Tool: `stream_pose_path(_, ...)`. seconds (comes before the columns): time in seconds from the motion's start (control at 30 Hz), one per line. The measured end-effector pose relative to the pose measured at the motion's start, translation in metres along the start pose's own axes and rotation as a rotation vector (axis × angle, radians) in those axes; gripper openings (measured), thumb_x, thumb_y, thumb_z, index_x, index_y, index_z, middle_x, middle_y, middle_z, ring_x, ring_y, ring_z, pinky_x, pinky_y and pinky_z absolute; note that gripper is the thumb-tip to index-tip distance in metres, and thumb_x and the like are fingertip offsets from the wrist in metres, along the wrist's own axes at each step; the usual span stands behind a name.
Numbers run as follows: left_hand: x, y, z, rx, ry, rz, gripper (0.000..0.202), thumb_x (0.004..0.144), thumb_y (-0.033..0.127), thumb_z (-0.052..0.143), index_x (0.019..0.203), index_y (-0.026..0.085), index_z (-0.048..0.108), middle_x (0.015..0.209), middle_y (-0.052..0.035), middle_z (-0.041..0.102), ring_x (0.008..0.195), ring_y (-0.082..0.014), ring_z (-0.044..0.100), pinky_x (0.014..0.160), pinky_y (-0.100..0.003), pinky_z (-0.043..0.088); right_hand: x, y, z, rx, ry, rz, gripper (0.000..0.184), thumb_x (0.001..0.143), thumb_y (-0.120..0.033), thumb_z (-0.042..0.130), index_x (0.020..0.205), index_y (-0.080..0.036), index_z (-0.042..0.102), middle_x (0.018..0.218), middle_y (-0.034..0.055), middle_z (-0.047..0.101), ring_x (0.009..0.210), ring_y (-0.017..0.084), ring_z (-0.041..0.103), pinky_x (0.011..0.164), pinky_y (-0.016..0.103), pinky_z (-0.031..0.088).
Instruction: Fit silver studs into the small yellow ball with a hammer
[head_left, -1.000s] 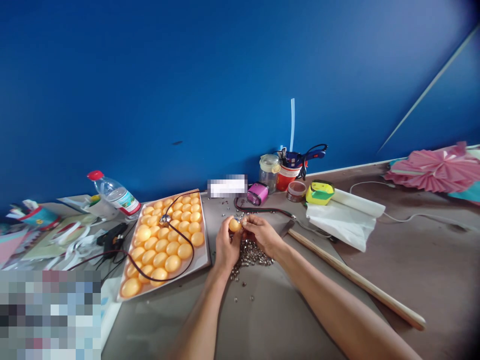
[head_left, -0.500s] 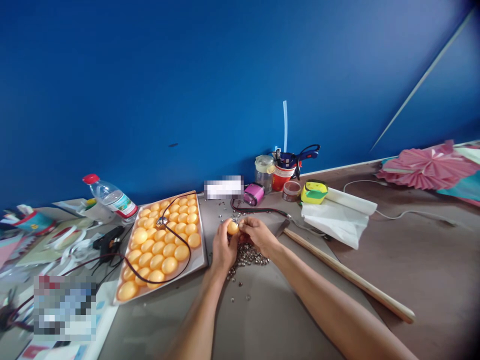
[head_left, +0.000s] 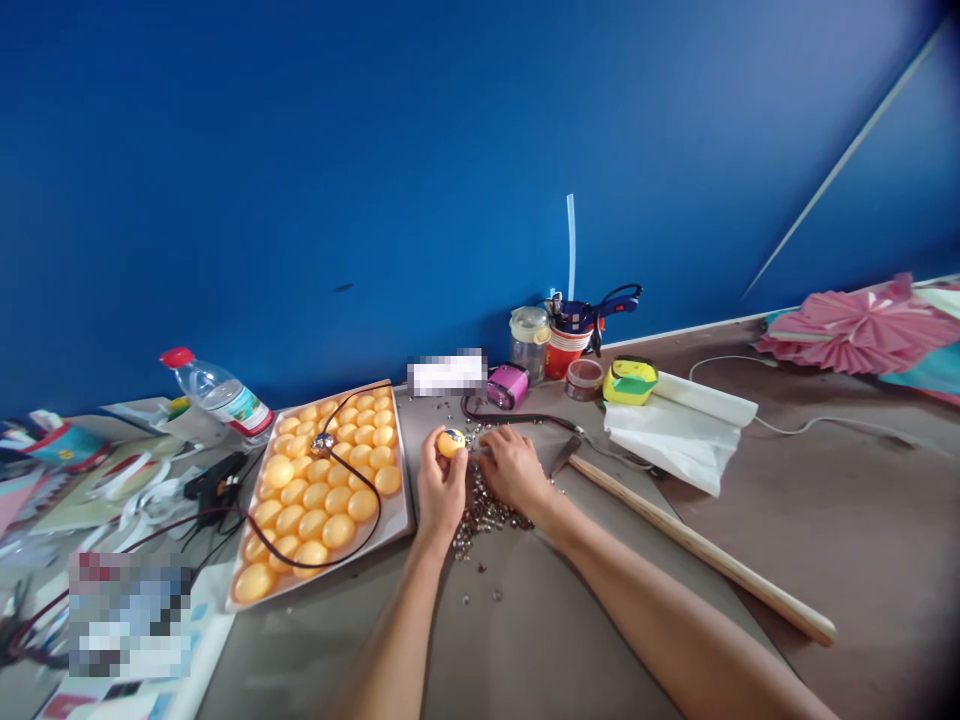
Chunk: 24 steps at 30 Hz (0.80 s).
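Observation:
My left hand (head_left: 441,495) grips an orange table tennis ball (head_left: 451,443) between its thumb and fingers; a dark mark shows on the ball's top. Just to the right, my right hand (head_left: 516,468) is apart from the ball, low over a pile of small shiny metal-looking pieces (head_left: 487,515). Its fingers are bent with a gap between thumb and forefinger, and no held piece can be made out. Left of my hands lies a shallow white box (head_left: 409,490) with rows of similar orange balls (head_left: 316,495). A dark cord with a shiny studded ball (head_left: 323,444) rests across them.
A wooden-handled hammer (head_left: 705,550) lies right of my hands. Behind stand a purple sharpener-like object (head_left: 508,386), a lidded jar (head_left: 529,340), red cups (head_left: 566,355) and a yellow-green container (head_left: 630,380). A water bottle (head_left: 225,400) leans at the left near a black glue gun (head_left: 214,480).
My right hand has let go of the ball and moved slightly right, over the small pieces. My left hand has shifted a little left and up with the ball, whose dark mark now shows.

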<state>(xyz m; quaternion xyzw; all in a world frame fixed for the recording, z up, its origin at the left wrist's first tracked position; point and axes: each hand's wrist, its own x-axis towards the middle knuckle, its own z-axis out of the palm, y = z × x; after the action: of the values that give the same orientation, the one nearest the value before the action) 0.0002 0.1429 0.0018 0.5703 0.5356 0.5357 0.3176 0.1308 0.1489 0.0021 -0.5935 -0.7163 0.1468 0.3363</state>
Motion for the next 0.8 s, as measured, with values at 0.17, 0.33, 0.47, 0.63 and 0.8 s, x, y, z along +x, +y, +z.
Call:
stream_pose_path(0.17, 0.001, -0.001, 0.001, -0.071, -0.007, -0.042, 0.049, 0.080, 0.041, 0.055, 0.120, 0.015, 0.044, 0.096, -0.0084, 0.061, 0.067, -0.0129, 0.060, 0.069, -0.027, 0.051, -0.006, -0.003, 0.001, -0.311, -0.139, -0.108, 0.017, 0.080, -0.030, 0.052, 0.091, -0.019, 0.061, 0.097, 0.0099, 0.058, 0.094, 0.024, 0.047, 0.081, 0.035, 0.030)
stream_pose_path(0.33, 0.000, 0.001, 0.002, -0.078, -0.015, -0.050, 0.048, 0.080, 0.042, 0.055, 0.118, 0.016, 0.045, 0.101, -0.0092, 0.059, 0.067, -0.0121, 0.060, 0.069, -0.026, 0.050, -0.002, -0.002, 0.000, -0.296, -0.161, -0.063, 0.016, 0.083, -0.020, 0.045, 0.080, -0.019, 0.061, 0.084, 0.0070, 0.063, 0.084, 0.020, 0.052, 0.080, 0.034, 0.028)
stream_pose_path(0.47, 0.000, 0.000, 0.002, -0.065, -0.006, -0.042, 0.048, 0.079, 0.042, 0.055, 0.118, 0.016, 0.045, 0.104, -0.0098, 0.058, 0.075, -0.0143, 0.061, 0.072, -0.027, 0.050, -0.001, -0.001, 0.001, -0.203, -0.098, -0.050, 0.016, 0.083, -0.020, 0.046, 0.076, -0.019, 0.060, 0.082, 0.0066, 0.064, 0.081, 0.019, 0.053, 0.081, 0.034, 0.027)
stream_pose_path(0.63, 0.001, 0.000, 0.001, -0.032, 0.021, -0.012, 0.044, 0.080, 0.041, 0.055, 0.116, 0.017, 0.047, 0.112, -0.0109, 0.056, 0.096, -0.0185, 0.058, 0.085, -0.031, 0.047, 0.004, -0.004, -0.001, 0.210, 0.019, -0.026, 0.015, 0.081, -0.019, 0.046, 0.076, -0.020, 0.060, 0.080, 0.0033, 0.064, 0.081, 0.017, 0.055, 0.080, 0.031, 0.032)
stream_pose_path(0.8, 0.001, 0.005, 0.001, -0.145, -0.005, -0.065, 0.044, 0.079, 0.041, 0.055, 0.115, 0.017, 0.045, 0.109, -0.0106, 0.058, 0.088, -0.0174, 0.061, 0.078, -0.030, 0.050, 0.009, -0.003, 0.000, 0.589, 0.059, 0.100, 0.010, 0.077, -0.025, 0.046, 0.075, -0.021, 0.055, 0.070, 0.0001, 0.059, 0.069, 0.016, 0.052, 0.067, 0.027, 0.039)
